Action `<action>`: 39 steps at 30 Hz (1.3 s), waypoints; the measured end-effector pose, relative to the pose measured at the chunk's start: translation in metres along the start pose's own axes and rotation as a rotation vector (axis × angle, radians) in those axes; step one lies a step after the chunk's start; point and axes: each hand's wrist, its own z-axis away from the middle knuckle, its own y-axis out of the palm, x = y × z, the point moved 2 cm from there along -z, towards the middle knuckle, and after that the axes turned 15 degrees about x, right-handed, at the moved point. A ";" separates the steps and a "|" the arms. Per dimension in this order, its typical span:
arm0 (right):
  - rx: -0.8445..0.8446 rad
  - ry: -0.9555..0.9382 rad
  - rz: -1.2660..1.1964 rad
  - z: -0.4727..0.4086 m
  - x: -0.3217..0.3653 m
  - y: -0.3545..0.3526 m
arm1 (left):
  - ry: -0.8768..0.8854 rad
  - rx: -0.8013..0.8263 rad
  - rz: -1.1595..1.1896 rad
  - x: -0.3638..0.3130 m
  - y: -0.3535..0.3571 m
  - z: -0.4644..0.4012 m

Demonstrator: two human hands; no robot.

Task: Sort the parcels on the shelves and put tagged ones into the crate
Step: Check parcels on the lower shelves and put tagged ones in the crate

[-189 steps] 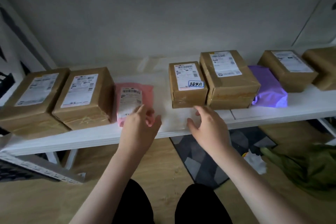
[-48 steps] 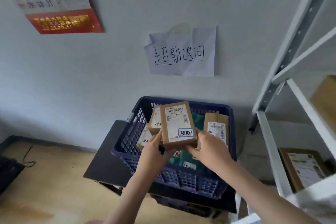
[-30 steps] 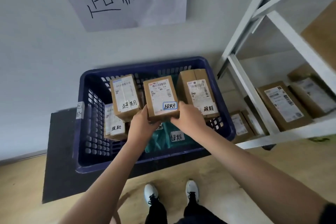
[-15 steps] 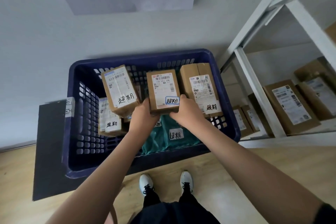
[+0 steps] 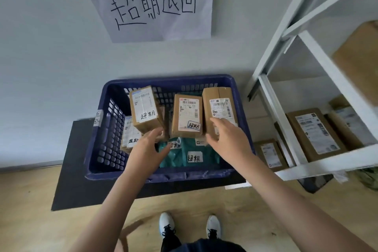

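Observation:
A dark blue plastic crate [image 5: 106, 129] stands on a black mat by the wall. Inside, the tagged brown box [image 5: 187, 114] with a blue-edged handwritten tag stands between two other tagged brown boxes, one on the left [image 5: 144, 108] and one on the right [image 5: 219, 104]. A teal bag [image 5: 190, 154] with white tags lies at the crate's front. My left hand [image 5: 146, 147] hovers open just below and left of the middle box. Just right of that box my right hand [image 5: 227, 139] is also open, in front of the right box. Neither hand holds anything.
A white metal shelf rack [image 5: 280, 108] stands right of the crate, with several labelled brown boxes [image 5: 313, 131] on its low shelf. A handwritten paper sign [image 5: 155, 2] is stuck on the wall above. My white shoes [image 5: 189, 226] stand on the wood floor.
Both hands have let go of the tagged box, which now rests in the crate between two others. The hands have drawn back slightly with fingers spread.

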 end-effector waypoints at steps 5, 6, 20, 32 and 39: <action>-0.023 -0.005 -0.043 0.030 -0.017 -0.009 | -0.017 -0.084 -0.064 -0.017 0.011 0.022; -0.029 0.005 -0.055 0.038 -0.019 -0.012 | -0.023 -0.076 -0.081 -0.021 0.014 0.026; -0.039 0.469 0.069 0.219 -0.069 -0.040 | 0.375 0.121 -0.289 -0.137 0.086 0.046; -0.090 0.753 -0.075 0.418 -0.211 -0.063 | 0.478 0.334 -0.405 -0.256 0.249 0.103; -0.092 0.746 -0.080 0.516 -0.318 -0.092 | 0.424 0.335 -0.402 -0.353 0.359 0.131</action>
